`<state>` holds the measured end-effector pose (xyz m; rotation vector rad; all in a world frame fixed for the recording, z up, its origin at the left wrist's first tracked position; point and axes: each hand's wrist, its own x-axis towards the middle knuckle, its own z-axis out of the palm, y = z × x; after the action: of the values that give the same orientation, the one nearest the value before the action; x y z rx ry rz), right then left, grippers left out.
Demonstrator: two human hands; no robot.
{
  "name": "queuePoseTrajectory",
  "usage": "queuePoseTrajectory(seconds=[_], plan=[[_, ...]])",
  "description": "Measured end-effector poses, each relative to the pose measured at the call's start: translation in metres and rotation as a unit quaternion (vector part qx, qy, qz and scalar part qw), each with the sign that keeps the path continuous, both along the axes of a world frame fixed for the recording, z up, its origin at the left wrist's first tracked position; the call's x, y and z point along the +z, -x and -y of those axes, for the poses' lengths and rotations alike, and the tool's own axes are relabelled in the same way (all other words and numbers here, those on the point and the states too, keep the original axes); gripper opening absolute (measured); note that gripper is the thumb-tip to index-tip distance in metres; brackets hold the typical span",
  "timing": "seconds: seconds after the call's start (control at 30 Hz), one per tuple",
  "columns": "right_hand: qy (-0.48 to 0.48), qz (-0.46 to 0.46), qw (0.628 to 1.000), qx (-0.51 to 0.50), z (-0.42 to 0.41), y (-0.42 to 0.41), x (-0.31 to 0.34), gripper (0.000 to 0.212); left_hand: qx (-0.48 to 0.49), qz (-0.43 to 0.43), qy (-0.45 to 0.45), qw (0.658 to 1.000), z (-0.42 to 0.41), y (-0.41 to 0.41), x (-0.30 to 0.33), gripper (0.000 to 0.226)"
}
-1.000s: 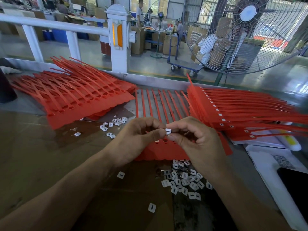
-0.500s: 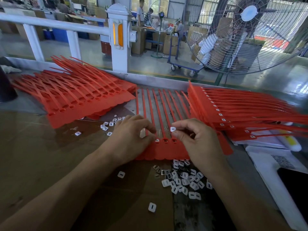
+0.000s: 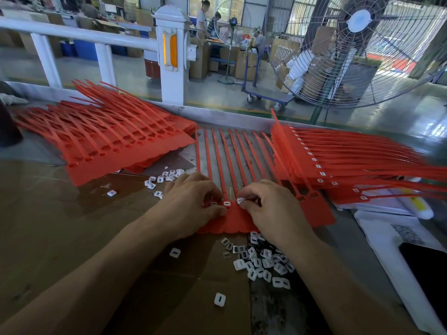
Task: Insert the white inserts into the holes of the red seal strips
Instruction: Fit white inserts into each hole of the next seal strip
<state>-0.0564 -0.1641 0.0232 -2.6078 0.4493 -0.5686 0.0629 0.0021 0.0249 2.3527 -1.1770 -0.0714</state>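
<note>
White inserts (image 3: 262, 261) lie loose in a heap at lower centre of the frame, on brown cardboard (image 3: 72, 238), just under our right wrist. We judge the heap sits there so each next piece is a short reach away. One stray insert (image 3: 219, 299) lies apart, nearer the bottom edge.

Above the heap, mid-frame: the red seal strip sheet (image 3: 235, 220) we work on, its scalloped edge toward us, tails running away to the metal bench top (image 3: 244, 151). Left hand (image 3: 191, 204) rests on the sheet's left part, fingers curled down with the tips pressing near a seated insert (image 3: 226, 203). We judge it pins the sheet so it cannot slide. Right hand (image 3: 268, 205) pinches a white insert (image 3: 239, 200) between thumb and forefinger, right at the next hole in the row. We cannot tell whether it is fully seated. The holes to the right of it appear unfilled.

A second small scatter of inserts (image 3: 164, 178) sits left of the left hand.

Further out: an unfilled stack of strips (image 3: 116, 146) in the upper left, open holes showing. On the right, a stack (image 3: 350, 160) with white in its holes, likely the finished pile, kept on the far side from the blanks.

Beyond the bench: white railing (image 3: 101, 37), large fan (image 3: 362, 44).
</note>
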Motion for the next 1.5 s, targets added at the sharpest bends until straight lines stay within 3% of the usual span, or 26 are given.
queuePoseTrajectory(seconds=[0.77, 1.13, 1.5], plan=[[-0.06, -0.027, 0.998, 0.02, 0.007, 0.01, 0.001, 0.024, -0.003, -0.006, 0.005, 1.0, 0.0, -0.002, -0.003, 0.034], [0.076, -0.061, 0.994, 0.048, 0.003, 0.011, -0.001, 0.029, -0.006, -0.011, 0.004, 1.0, -0.001, -0.001, -0.002, 0.033], [0.107, -0.101, 0.988, 0.04, -0.001, 0.011, 0.004, 0.033, -0.002, -0.009, 0.0, 1.0, -0.001, 0.002, 0.001, 0.031]])
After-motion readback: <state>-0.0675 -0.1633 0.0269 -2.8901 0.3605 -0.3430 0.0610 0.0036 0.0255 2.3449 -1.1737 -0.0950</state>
